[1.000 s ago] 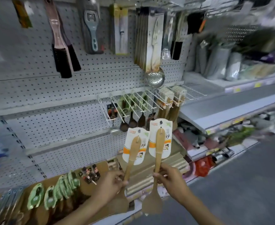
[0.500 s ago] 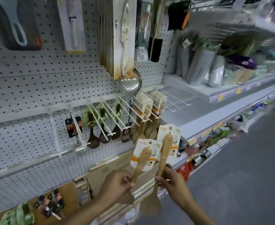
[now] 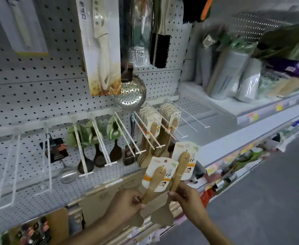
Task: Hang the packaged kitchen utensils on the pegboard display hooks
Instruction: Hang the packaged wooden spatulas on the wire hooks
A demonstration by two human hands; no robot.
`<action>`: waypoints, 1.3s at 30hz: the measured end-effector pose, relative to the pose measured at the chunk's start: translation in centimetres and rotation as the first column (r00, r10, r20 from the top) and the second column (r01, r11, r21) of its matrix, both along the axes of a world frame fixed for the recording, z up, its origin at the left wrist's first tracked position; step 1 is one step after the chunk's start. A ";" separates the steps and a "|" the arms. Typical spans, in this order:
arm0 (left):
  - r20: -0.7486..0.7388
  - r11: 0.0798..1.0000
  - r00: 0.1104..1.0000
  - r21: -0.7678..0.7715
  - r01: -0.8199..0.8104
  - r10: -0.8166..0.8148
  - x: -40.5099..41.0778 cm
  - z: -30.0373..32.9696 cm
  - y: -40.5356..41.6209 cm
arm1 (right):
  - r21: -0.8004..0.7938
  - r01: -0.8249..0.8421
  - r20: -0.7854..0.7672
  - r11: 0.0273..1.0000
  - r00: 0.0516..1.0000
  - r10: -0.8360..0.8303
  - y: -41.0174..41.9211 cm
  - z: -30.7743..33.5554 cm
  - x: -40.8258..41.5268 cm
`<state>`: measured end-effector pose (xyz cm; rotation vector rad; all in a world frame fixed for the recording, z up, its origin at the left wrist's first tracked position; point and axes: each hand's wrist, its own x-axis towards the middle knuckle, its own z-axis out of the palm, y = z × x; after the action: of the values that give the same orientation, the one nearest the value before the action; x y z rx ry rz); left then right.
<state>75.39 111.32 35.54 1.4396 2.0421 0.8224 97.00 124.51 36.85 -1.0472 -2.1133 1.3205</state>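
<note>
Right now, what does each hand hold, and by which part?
Left hand grips one wooden spatula by its handle; right hand grips the other likewise.

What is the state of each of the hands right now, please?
Left hand: closed, holding the lower carded wooden spatula by its handle.
Right hand: closed, holding the higher carded wooden spatula by its handle.

I see a white pegboard with long hooks — carded wooden spatulas, dark spoons and a perforated skimmer hang there; right, a shelf carries grey packets.
</note>
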 end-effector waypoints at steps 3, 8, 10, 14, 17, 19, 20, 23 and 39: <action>-0.001 1.000 1.000 -0.001 -0.022 0.022 1.2 -0.9 2.4 | -0.031 -0.083 -0.001 0.996 0.997 0.083 3.7 -0.9 0.4; -0.053 0.998 0.997 0.034 -0.046 0.048 3.7 -2.4 6.8 | -0.040 -0.231 0.041 0.972 0.972 0.232 10.5 -2.0 1.7; -0.076 0.998 0.995 0.016 -0.066 0.067 4.9 -3.1 8.2 | -0.033 -0.282 0.056 0.959 0.957 0.283 12.9 -2.1 2.4; -0.111 0.995 0.988 0.002 -0.105 0.104 7.2 -3.9 10.7 | -0.024 -0.385 0.102 0.922 0.917 0.386 16.7 -1.7 3.9; -0.103 0.986 0.981 0.032 -0.163 0.165 8.3 -4.5 12.1 | -0.034 -0.429 0.084 0.902 0.899 0.431 18.9 -1.6 4.6; -0.097 0.981 0.977 0.053 -0.187 0.192 9.0 -5.0 12.8 | -0.059 -0.451 0.065 0.890 0.888 0.454 20.4 -1.8 4.9; -0.097 0.979 0.975 0.061 -0.194 0.199 9.3 -5.1 13.1 | -0.066 -0.463 0.070 0.884 0.881 0.467 21.1 -2.1 5.0; -0.099 0.975 0.971 0.043 -0.216 0.220 10.3 -5.4 13.6 | -0.136 -0.457 0.087 0.879 0.878 0.470 22.6 -2.8 4.9; -0.081 0.947 0.944 -0.013 -0.321 0.319 10.9 -5.4 14.2 | -0.244 -0.414 0.081 0.877 0.893 0.444 25.6 -5.3 4.0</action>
<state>86.32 125.48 30.13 1.1562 2.3771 0.8734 100.96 150.14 31.53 -0.7877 -2.4428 1.7729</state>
